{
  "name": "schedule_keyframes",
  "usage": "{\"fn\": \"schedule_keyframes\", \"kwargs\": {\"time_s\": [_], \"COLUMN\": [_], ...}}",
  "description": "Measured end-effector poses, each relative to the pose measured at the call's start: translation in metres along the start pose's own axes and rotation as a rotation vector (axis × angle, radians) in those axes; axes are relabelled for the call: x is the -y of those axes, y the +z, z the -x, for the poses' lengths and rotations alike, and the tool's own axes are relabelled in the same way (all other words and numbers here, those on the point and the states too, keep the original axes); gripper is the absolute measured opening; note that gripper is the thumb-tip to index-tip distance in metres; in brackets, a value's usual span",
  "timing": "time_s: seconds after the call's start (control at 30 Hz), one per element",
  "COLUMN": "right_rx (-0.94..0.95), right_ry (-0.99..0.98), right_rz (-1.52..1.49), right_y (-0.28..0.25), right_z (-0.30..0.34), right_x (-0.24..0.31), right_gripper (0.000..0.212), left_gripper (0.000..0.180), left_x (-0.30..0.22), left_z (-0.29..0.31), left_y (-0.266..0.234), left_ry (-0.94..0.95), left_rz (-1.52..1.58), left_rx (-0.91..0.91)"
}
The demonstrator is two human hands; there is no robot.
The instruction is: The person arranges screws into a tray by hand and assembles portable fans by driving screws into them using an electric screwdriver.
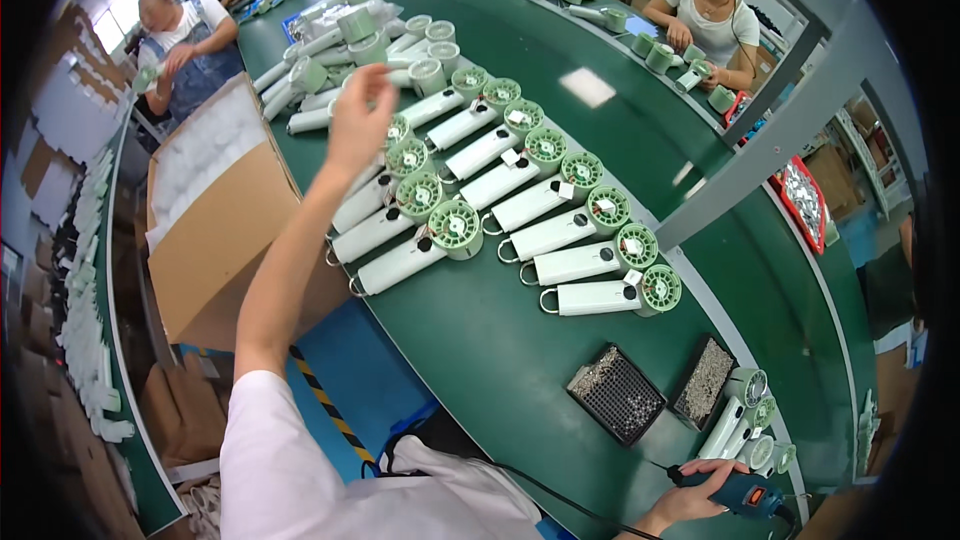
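My left arm stretches across the bench, with my left hand above the far handheld fans, fingers loosely curled and apart, nothing visible in them. Below and beside it lie two rows of pale green handheld fans, with round open heads, small white connectors and wrist loops. At the lower right, my right hand is closed around a teal electric screwdriver, its bit pointing left. Near that hand are a black perforated screw tray, a second black tray full of small screws and several more fans.
An open cardboard box with white wrapping stands left of the bench. More fans are piled at the far end. A grey metal post rises at the right. Co-workers handle fans across and at the far left. A cable crosses the near edge.
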State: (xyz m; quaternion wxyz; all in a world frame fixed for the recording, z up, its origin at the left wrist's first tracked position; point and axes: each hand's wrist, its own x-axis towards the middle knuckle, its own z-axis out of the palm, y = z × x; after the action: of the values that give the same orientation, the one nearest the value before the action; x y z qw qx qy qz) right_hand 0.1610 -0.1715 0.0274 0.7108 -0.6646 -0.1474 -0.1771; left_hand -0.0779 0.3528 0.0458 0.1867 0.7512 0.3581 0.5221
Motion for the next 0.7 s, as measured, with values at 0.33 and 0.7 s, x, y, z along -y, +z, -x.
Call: {"fn": "schedule_keyframes", "kwargs": {"time_s": [0.33, 0.7], "right_rx": [0.008, 0.012], "right_ry": [0.036, 0.045], "right_rz": [0.068, -0.012], "right_y": [-0.009, -0.001], "right_z": [-0.004, 0.000], "right_x": [0.000, 0.000], "right_gripper": [0.018, 0.020], "left_gripper": [0.061, 0.046], "left_x": [0.184, 0.165], "left_z": [0.016, -0.003], "left_y": [-0.063, -0.107], "left_ry": [-0.082, 0.258], "left_rz": [-0.839, -0.984], "left_rx": [0.153, 0.294]}}
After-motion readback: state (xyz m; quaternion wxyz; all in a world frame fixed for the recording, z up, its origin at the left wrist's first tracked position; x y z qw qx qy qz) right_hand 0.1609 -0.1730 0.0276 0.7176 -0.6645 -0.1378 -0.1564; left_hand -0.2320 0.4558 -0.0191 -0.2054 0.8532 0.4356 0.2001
